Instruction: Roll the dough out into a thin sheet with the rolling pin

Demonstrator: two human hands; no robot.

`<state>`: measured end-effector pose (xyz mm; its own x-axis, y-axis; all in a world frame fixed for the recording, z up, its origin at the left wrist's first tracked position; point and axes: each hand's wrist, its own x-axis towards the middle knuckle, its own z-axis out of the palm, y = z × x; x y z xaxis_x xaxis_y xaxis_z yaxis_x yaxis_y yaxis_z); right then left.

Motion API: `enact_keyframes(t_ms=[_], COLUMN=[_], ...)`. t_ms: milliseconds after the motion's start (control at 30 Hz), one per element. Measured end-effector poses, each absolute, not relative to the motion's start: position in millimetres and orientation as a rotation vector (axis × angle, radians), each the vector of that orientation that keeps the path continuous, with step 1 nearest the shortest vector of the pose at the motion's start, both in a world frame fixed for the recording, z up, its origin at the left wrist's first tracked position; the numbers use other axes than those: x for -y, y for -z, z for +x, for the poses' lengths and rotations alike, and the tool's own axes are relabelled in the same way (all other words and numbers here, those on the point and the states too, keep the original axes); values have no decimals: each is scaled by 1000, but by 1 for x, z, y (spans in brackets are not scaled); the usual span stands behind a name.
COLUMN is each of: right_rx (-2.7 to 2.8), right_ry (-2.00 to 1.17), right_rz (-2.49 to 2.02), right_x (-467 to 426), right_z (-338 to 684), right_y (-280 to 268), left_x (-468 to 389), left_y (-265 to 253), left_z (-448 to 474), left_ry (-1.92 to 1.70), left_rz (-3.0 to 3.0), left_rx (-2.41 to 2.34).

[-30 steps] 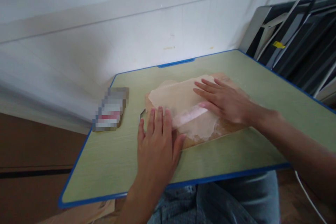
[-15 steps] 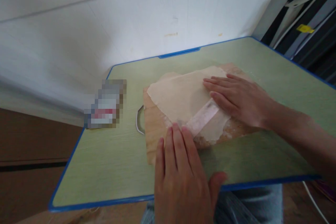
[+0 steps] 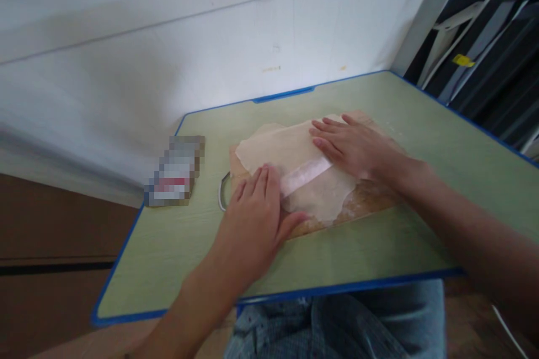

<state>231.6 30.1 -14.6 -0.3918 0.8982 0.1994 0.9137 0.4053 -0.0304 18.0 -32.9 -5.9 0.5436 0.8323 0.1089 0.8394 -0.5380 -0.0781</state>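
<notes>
You have the pale dough sheet [image 3: 273,146] spread on the wooden board [image 3: 370,199], and this board lies flat on the desk [image 3: 168,269], with its metal handle [image 3: 219,193] at the left side. Across the dough lies a pale roller [image 3: 306,175], of which only the middle part is visible; the ends are hidden by your hands. Your left hand [image 3: 254,223] is laid over the left end, with fingers straight and thumb spread to the side. Your right hand [image 3: 349,143] is laid over the other end, also flat. Neither hand is clenched; it seems that both only press from above, but what is under the palms I cannot tell.

To roll well, I would advise you to give equal weight with both palms, because the roller lies at a slant and one side could become thinner. Please keep the fingers straight and let the roller turn freely, so that it does not drag the dough. Be careful with the ragged near edge: it looks thin, and a hard push there could tear it. Some white powder shows on the board beside this edge; a little under the roller would perhaps also prevent sticking.
</notes>
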Motion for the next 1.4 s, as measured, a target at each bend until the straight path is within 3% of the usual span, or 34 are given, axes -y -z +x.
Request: enact_keyframes(t_ms=[167,500,700,933,1400], right_rx=[2447,2199,2280,2433,2130], right_ry=[203,319,133,134,498], right_rz=[-1575,-1560,-1519,-1573,-1614], right_x=[-8,90,43,-10,108], right_z=[236,250,251,232,218], right_y=[18,37,31,18,38], left_x=[17,78,65,33,45], left_y=[0,19,22,10,15], left_z=[5,26,34,31,11], left_ry=[41,217,194,133,235], left_rz=[-2817,-2461,-2436,-2529,-2669], left_rx=[1348,1245,1331,1420,1142])
